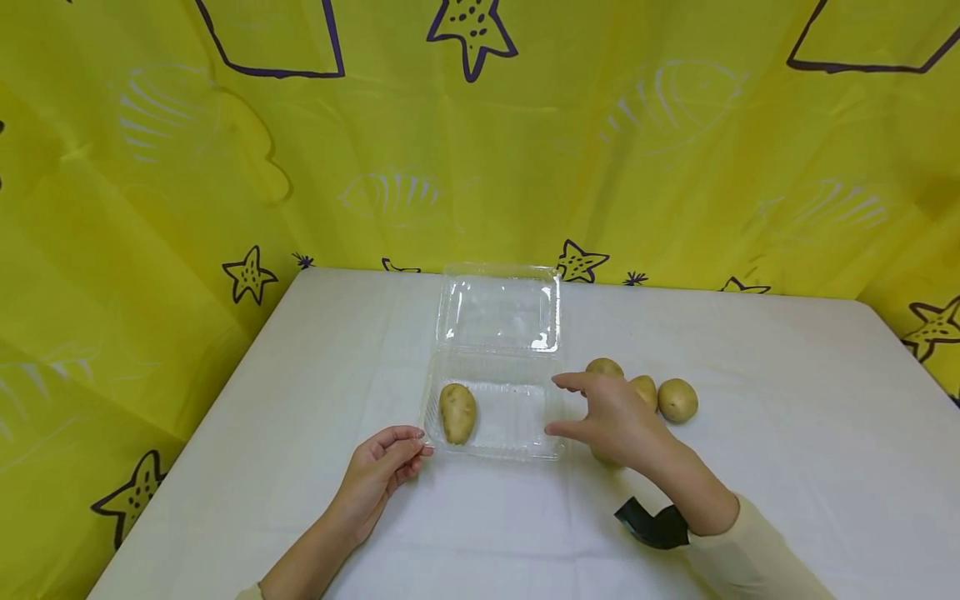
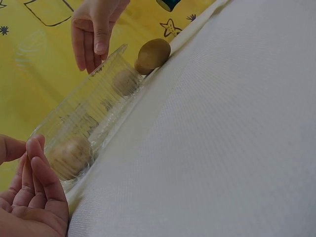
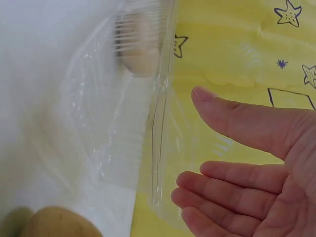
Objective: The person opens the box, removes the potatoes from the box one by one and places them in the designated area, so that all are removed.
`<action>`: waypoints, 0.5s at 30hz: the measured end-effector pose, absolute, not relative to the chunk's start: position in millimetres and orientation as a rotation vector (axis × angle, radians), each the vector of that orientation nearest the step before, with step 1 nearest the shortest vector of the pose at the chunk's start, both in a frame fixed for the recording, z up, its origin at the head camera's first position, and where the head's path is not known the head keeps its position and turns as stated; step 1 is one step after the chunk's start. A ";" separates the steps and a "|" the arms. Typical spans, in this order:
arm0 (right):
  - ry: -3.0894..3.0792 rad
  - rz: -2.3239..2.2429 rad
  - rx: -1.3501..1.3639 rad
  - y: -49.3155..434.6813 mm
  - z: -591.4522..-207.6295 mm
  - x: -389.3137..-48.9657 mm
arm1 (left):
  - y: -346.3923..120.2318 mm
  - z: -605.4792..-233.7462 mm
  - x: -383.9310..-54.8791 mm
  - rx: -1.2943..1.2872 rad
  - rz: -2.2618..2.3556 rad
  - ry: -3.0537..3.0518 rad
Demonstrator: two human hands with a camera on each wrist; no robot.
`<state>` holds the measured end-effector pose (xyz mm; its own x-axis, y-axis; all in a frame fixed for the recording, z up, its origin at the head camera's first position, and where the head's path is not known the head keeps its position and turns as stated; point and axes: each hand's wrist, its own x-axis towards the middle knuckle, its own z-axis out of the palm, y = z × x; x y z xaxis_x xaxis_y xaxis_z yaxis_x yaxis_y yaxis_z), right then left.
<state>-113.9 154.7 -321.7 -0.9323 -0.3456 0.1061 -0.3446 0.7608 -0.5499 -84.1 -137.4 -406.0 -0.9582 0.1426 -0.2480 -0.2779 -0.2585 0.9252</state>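
A clear plastic clamshell box (image 1: 510, 452) lies with its lid (image 1: 498, 312) folded back, away from the person. One potato (image 1: 457, 413) sits inside, at the left end of the base. My left hand (image 1: 381, 471) pinches the box's near left corner; the left wrist view shows thumb and fingers on the rim (image 2: 30, 136). Above the box's right edge is my right hand (image 1: 618, 417), thumb and fingers spread apart, with nothing between them in the right wrist view. Several potatoes (image 1: 677, 400) lie on the table right of the box, some partly hidden by this hand.
A white cloth covers the table (image 1: 337, 333). Behind and beside it hangs a yellow curtain (image 1: 517, 158) with starfish and fish drawings. A black strap (image 1: 652, 525) hangs at the right wrist, by the beige sleeve (image 1: 750, 554).
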 end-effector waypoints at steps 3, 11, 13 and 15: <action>2.925 -0.939 -0.608 149.2 -321.6 -115.9 | -137.6 -406.1 -84.1 -0.152 2.294 1.720; 2.876 -0.946 -0.684 133.3 -326.9 -123.4 | -138.4 -405.8 -84.0 -0.137 2.291 1.726; 2.866 -0.937 -0.695 128.9 -328.1 -125.0 | -138.1 -405.6 -84.1 -0.148 2.295 1.725; 2.860 -0.933 -0.704 124.7 -329.3 -126.1 | -138.1 -405.4 -84.0 -0.156 2.296 1.723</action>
<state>-126.1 124.7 -329.3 -0.8948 -0.4372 0.0900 -0.4062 0.7140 -0.5703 -84.0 -138.1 -405.4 -0.9589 0.1468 -0.2430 -0.2743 -0.2586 0.9262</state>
